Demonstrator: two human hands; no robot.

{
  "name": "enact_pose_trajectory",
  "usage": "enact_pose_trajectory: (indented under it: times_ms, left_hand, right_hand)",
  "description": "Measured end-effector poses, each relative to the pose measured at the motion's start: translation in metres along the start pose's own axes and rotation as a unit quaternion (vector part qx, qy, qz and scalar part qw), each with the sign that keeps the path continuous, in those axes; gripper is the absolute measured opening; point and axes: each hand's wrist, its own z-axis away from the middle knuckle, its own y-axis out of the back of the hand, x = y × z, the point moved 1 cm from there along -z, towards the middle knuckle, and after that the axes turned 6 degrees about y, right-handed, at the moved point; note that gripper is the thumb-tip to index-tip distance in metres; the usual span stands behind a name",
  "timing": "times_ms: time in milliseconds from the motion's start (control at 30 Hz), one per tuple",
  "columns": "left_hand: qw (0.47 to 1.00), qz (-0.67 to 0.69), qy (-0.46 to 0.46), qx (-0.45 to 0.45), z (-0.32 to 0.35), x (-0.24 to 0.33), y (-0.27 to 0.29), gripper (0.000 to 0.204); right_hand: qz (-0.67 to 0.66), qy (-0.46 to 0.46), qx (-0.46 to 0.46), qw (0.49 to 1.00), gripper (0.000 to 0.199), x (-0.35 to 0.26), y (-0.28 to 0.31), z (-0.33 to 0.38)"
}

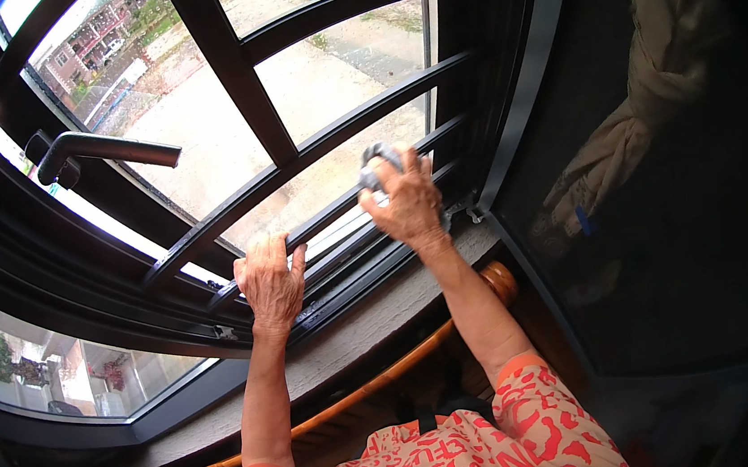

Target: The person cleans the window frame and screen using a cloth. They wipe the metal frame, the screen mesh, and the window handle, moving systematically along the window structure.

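We count two grips (271, 282) (409, 205), one grey cloth (378, 155), one black handle (118, 147), one wooden rail (389, 373), one patterned shirt (468, 459).

Sill (356, 323): long, pale grey, rough stone-like top, running diagonally from lower left up to right of centre, bent by the lens. Dark window frame (352, 285) stands along its far side, lower rails roughly parallel to it, light specks on the rail near the middle. Small metal fitting (476, 213) at the right end, by the frame corner; whether it touches the sill, can't tell. Right forearm (476, 314) crosses over the sill's right part; contact unclear. Near edge borders deep shadow.
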Motion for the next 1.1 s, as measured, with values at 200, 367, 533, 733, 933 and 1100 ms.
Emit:
enact_pose_trajectory:
  times_ms: [200,367,533,733,933,1100]
  left_hand:
    - [1.0,-0.016,-0.003,0.006,-0.002,0.004,-0.003,0.028]
    - [1.0,-0.004,0.005,-0.001,0.0,0.0,-0.004,0.029]
    - [1.0,0.009,0.011,0.0,-0.002,0.004,-0.001,0.027]
    - [1.0,0.008,0.006,0.003,-0.002,0.003,0.003,0.026]
    - [1.0,0.017,0.0,0.006,-0.004,0.003,0.001,0.027]
    - [1.0,0.005,0.006,-0.01,-0.003,0.002,0.001,0.027]
  right_hand:
    - [-0.049,0.13,0.035,0.99,0.026,-0.024,-0.009,0.013]
    - [-0.011,0.073,-0.024,0.997,0.027,-0.006,0.005,-0.007]
    - [0.04,0.009,0.0,0.999,0.032,0.052,0.015,-0.033]
    - [0.014,-0.044,0.102,0.994,0.029,0.08,0.017,-0.045]
    - [0.013,-0.026,0.093,0.995,0.031,0.041,0.001,-0.024]
    - [-0.022,-0.001,-0.024,0.999,0.037,-0.017,-0.01,0.001]
